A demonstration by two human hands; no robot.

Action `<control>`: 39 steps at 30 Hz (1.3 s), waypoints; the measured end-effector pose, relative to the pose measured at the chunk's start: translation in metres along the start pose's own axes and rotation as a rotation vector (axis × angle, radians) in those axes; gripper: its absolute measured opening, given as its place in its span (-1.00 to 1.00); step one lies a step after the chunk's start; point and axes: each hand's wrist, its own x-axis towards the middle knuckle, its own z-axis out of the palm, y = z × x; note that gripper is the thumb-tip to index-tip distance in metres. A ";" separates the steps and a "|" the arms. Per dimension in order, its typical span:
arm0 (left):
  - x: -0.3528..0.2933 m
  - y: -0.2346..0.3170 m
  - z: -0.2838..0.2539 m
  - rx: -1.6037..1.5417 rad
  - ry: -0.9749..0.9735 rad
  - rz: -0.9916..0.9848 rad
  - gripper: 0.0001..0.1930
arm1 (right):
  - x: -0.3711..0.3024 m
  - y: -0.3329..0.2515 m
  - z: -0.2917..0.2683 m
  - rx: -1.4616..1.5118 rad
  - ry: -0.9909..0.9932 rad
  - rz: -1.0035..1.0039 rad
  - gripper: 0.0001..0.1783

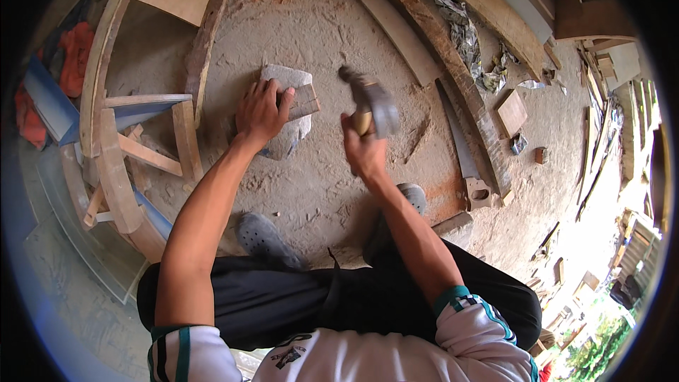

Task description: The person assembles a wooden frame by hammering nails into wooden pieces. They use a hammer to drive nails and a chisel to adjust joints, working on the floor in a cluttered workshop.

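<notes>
My left hand (262,114) is closed on a small brown piece of wood (305,103). It presses the piece against the top of a pale grey block (286,73), stone or concrete, that lies on the dusty ground. To the right of the block, my right hand (366,152) grips a hammer (382,110) by its light handle. The hammer is raised off the ground and its head is smeared by motion. A gap separates the hammer from the wood. My left fingers hide part of the wood and of the block.
A handsaw (463,152) lies at the right beside a long rough plank (453,78). A wooden frame (113,148) stands at the left. Past the plank are a small square board (512,112) and crumpled plastic (463,35). My grey clogs (265,237) rest below the block.
</notes>
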 end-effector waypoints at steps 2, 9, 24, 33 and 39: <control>0.001 -0.001 0.000 -0.010 0.023 0.004 -0.58 | 0.000 0.004 0.000 -0.360 -0.379 0.320 -0.67; 0.001 -0.004 0.001 -0.049 0.059 0.014 -0.55 | 0.000 -0.012 0.000 -0.032 -0.078 0.036 -0.71; 0.006 -0.002 0.000 0.002 0.045 -0.004 -0.54 | 0.009 0.008 0.002 -0.225 -0.372 0.398 -0.70; 0.002 -0.007 0.001 -0.041 0.031 0.009 -0.53 | -0.003 0.017 0.002 -0.176 -0.253 0.215 -0.77; 0.002 -0.005 0.002 -0.029 0.032 0.015 -0.51 | 0.009 0.011 -0.009 -0.119 -0.207 0.378 -0.72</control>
